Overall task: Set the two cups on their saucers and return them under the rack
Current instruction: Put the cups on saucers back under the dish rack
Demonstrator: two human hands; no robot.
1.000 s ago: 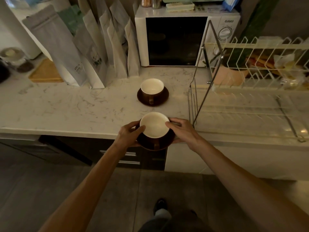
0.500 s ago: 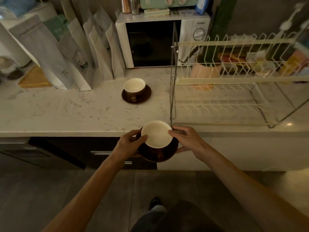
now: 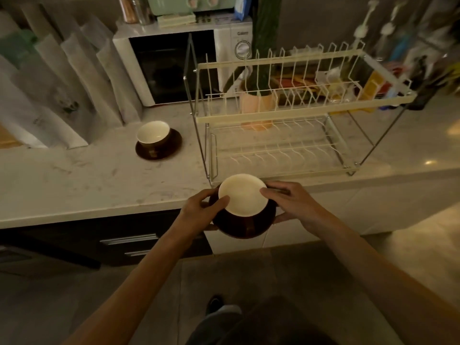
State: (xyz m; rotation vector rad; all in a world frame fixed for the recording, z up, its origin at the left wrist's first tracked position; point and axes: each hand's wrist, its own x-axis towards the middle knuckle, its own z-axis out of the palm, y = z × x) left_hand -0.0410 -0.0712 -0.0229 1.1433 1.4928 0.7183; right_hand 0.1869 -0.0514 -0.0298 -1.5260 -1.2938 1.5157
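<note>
A brown cup with a cream inside (image 3: 242, 194) sits on a dark brown saucer (image 3: 245, 225) that I hold in the air at the counter's front edge, just before the rack. My left hand (image 3: 201, 212) grips the saucer's left side with the thumb on the cup's rim. My right hand (image 3: 291, 205) grips the right side, thumb on the rim too. A second cup (image 3: 153, 134) stands on its own saucer (image 3: 159, 148) on the counter, left of the two-tier wire dish rack (image 3: 278, 115).
The marble counter (image 3: 87, 180) carries paper bags (image 3: 59, 95) at the back left and a white microwave (image 3: 174, 63) behind the second cup. A potted plant (image 3: 256, 103) stands behind the rack. The rack's lower tier (image 3: 281, 155) holds nothing. Dark drawers lie below the counter.
The view has swung to the right, bringing the whole rack into sight. Both hands have carried the cup and saucer rightward, from the counter's middle to the front of the rack.
</note>
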